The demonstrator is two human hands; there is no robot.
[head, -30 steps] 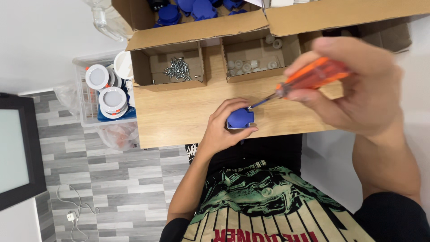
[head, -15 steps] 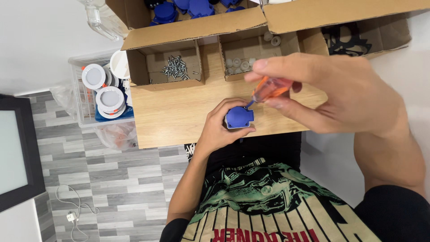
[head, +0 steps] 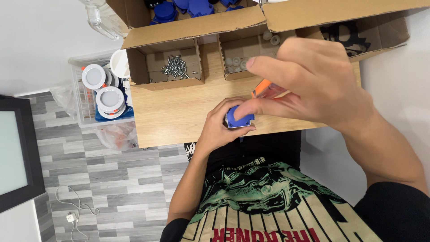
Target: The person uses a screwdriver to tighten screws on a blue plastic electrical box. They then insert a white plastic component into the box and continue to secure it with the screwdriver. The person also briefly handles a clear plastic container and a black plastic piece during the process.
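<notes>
My left hand (head: 219, 127) grips a small blue plastic part (head: 237, 120) at the near edge of the wooden table (head: 174, 112). Close to the camera, my right hand (head: 313, 85) is closed around an orange-handled screwdriver (head: 266, 89). Only a bit of the handle shows between the fingers, and its tip is hidden right above the blue part.
A cardboard box with silver screws (head: 177, 66) and another with small white pieces (head: 242, 60) stand at the back of the table. More blue parts (head: 188, 6) lie in a box behind. A clear crate of round white lamps (head: 101, 92) sits left of the table.
My right hand has swung the screwdriver from a slanted hold to nearly upright over the blue part and come closer to the camera, covering most of the handle. The left hand has stayed put.
</notes>
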